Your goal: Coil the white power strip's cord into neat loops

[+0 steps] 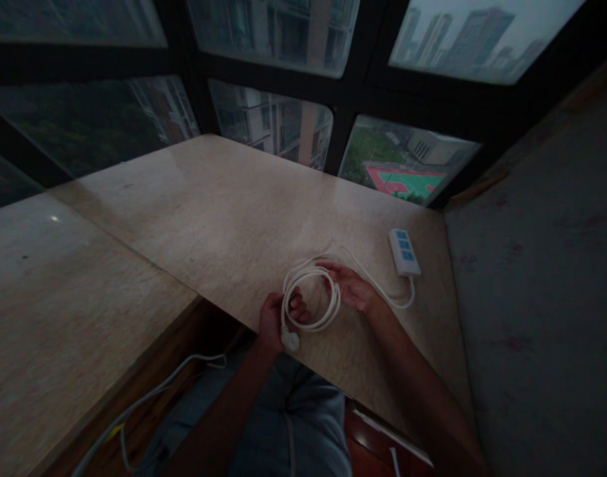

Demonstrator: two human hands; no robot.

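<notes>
A white power cord (311, 326) is wound into a round coil of several loops above the front edge of the stone counter. My left hand (278, 318) grips the coil's left side, its fingers curled through the loops. The cord's white plug (290, 340) hangs just below that hand. On the coil's right side, my right hand (346, 285) has its fingers around the loops, with the fingertips partly hidden. From the coil the cord runs back and right across the counter to a white power strip (404, 252) with blue sockets.
The beige stone counter (224, 199) spreads left and back to dark-framed windows (350, 99). A patterned wall (532, 298) closes off the right side. Below the counter, a pale cable (154, 391) runs along the left, beside my legs.
</notes>
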